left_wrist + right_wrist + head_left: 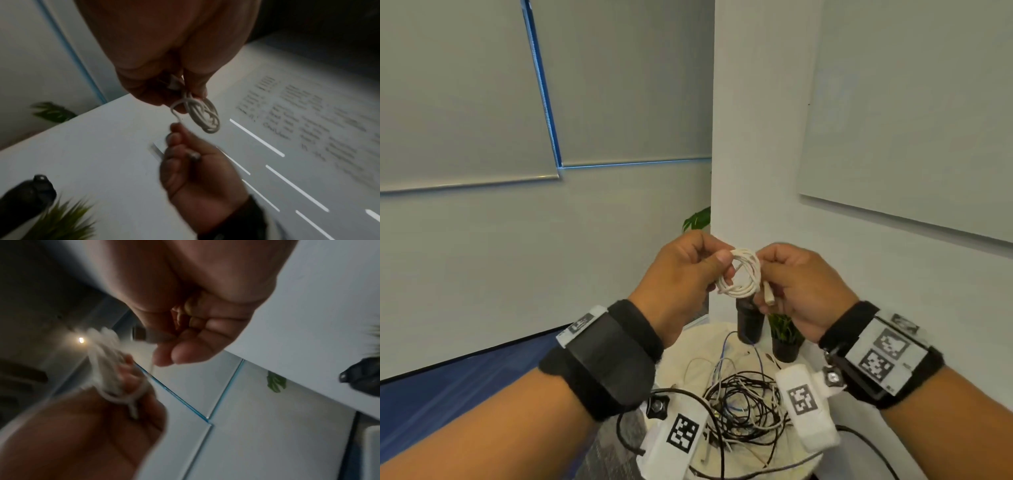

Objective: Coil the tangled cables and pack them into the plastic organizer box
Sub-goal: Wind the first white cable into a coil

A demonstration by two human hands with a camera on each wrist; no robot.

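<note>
A white cable (740, 272) wound into a small coil hangs in the air at chest height between both hands. My left hand (688, 274) pinches the coil's left side with thumb and fingers; the coil (205, 116) shows below those fingers in the left wrist view. My right hand (791, 284) grips the cable's loose end, and the white plug (768, 295) sticks out below its fingers. The right wrist view shows the same plug (152, 337) and the blurred coil (107, 356). Below lies a tangle of black, white and blue cables (746, 404) on a round white table (688, 346). No organizer box is in view.
A black cup-like object (749, 320) and a small potted plant (786, 337) stand at the table's far edge. A white pillar stands right behind the table. Blue carpet lies to the left.
</note>
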